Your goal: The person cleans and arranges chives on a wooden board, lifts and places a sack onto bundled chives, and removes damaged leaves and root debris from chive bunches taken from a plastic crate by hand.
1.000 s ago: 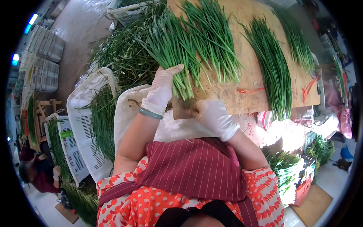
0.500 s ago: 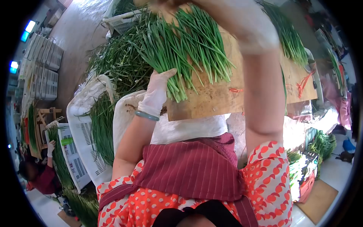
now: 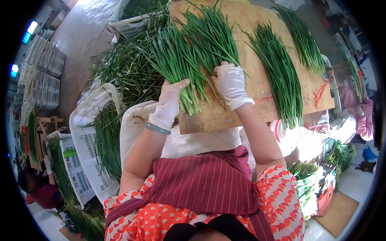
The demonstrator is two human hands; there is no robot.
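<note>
A bunch of garlic chives lies at the left side of the wooden board, its pale stem ends toward me. My left hand, in a white glove, is closed around these stems, thumb on top. Beside it is a second bunch of garlic chives. My right hand, also gloved, is closed on the lower stems of that bunch, and its fingers partly hide them. Further right, two more bunches of chives rest on the board, untouched.
Loose chive leaves are heaped left of the board. White plastic crates with chives stand at the left. Red ties lie at the board's right edge. Another person is at the far left.
My right hand has come down from the top of the view onto the second bunch's stems, uncovering the bunches at right. My left hand stays on its bunch.
</note>
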